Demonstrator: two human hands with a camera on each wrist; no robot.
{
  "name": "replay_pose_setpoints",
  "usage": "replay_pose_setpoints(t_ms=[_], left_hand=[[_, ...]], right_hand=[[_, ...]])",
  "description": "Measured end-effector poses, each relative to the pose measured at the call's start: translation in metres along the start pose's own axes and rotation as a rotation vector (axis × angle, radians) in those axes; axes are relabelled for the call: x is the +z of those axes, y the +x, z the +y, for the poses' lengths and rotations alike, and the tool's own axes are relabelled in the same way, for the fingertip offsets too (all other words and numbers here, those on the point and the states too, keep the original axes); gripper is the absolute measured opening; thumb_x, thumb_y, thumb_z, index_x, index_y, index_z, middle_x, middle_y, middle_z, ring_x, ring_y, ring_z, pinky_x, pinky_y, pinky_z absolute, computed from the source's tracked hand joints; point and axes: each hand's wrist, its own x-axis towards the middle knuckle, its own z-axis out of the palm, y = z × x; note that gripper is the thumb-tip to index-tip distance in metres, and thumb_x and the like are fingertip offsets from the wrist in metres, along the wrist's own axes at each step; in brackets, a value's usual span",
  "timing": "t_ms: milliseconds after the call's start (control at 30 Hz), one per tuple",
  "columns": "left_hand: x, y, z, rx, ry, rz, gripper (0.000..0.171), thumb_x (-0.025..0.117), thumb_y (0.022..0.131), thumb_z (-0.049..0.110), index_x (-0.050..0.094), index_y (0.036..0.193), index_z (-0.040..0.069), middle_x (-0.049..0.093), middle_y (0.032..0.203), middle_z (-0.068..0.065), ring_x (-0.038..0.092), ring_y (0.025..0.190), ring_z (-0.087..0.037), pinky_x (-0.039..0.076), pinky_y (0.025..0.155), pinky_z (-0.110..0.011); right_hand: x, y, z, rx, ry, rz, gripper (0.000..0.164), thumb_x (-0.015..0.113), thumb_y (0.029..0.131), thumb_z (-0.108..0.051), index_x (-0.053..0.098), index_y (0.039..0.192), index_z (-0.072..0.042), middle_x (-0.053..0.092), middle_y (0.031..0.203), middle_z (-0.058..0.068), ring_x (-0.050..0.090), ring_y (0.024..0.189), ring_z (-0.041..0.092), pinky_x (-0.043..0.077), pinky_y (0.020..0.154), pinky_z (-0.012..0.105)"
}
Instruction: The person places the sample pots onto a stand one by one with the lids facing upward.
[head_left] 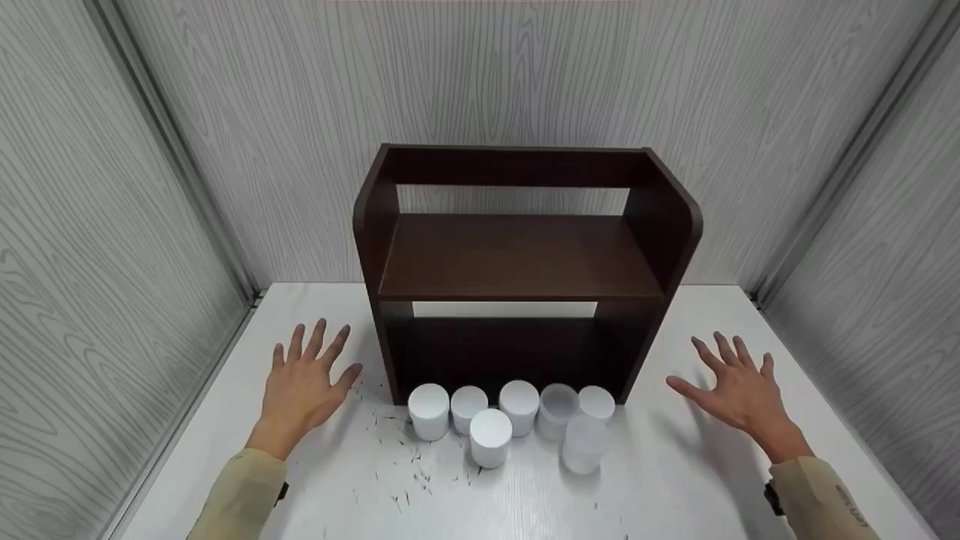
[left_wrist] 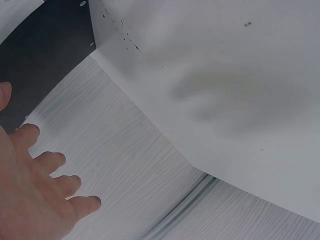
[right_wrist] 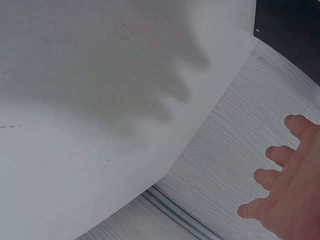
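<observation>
In the head view my left hand (head_left: 304, 386) hovers over the table to the left of a dark brown two-tier shelf (head_left: 517, 259), fingers spread and holding nothing. My right hand (head_left: 739, 394) is held the same way on the right side, its shadow falling on the table below. Between the hands, along the shelf's front, several small containers stand in a cluster. Some are white, such as the one in front (head_left: 490, 439) and the leftmost (head_left: 429, 412). A translucent cup (head_left: 559, 411) and a frosted one (head_left: 586, 445) are at the right of the cluster.
The white table (head_left: 495, 510) has dark scuff marks left of and below the containers. Grey wood-grain panels (head_left: 517, 75) enclose it at the back and both sides. The shelf has an upper board (head_left: 517, 255) and a lower compartment (head_left: 502, 349) behind the containers.
</observation>
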Motion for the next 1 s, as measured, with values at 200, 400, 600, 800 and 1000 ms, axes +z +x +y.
replay_pose_setpoints(t_ms=[200,400,600,800,1000], left_hand=[[-0.001,-0.005,0.002,0.002,-0.001,0.006,0.07,0.049,0.107,0.056,0.04,0.164,0.016,0.027,0.169,-0.025,0.016,0.154,-0.052,0.012,0.118,-0.074],[-0.003,-0.013,0.003,-0.013,-0.002,-0.006,0.072,0.048,0.107,0.059,0.039,0.164,0.016,0.026,0.169,-0.024,0.016,0.155,-0.052,0.012,0.118,-0.074],[-0.005,-0.02,0.006,-0.018,-0.012,0.003,0.073,0.047,0.107,0.059,0.038,0.165,0.016,0.025,0.169,-0.024,0.016,0.155,-0.052,0.012,0.118,-0.073],[-0.004,-0.03,0.011,-0.03,-0.039,0.015,0.072,0.049,0.107,0.057,0.038,0.164,0.014,0.027,0.169,-0.025,0.018,0.154,-0.051,0.015,0.118,-0.073],[-0.004,-0.037,0.019,-0.042,-0.084,0.05,0.073,0.054,0.107,0.053,0.038,0.164,0.011,0.027,0.169,-0.025,0.02,0.154,-0.05,0.018,0.118,-0.072]], right_hand=[[0.0,-0.004,0.0,-0.007,-0.003,0.019,0.096,0.058,0.095,-0.075,0.041,0.162,-0.009,0.029,0.165,0.033,0.019,0.151,0.058,-0.001,0.11,0.083],[-0.003,-0.012,-0.006,-0.03,-0.001,0.046,0.094,0.06,0.094,-0.073,0.042,0.162,-0.01,0.03,0.164,0.033,0.021,0.151,0.057,0.0,0.111,0.082],[-0.006,-0.02,-0.01,-0.047,-0.001,0.092,0.094,0.064,0.093,-0.07,0.043,0.161,-0.01,0.032,0.164,0.032,0.023,0.151,0.056,-0.001,0.113,0.081],[-0.008,-0.029,-0.017,-0.046,0.033,0.113,0.095,0.067,0.092,-0.068,0.04,0.163,-0.01,0.031,0.164,0.031,0.024,0.151,0.055,0.001,0.114,0.08],[-0.014,-0.04,-0.033,-0.056,0.093,0.146,0.096,0.071,0.092,-0.065,0.038,0.164,-0.011,0.03,0.165,0.031,0.026,0.151,0.054,0.002,0.116,0.077]])
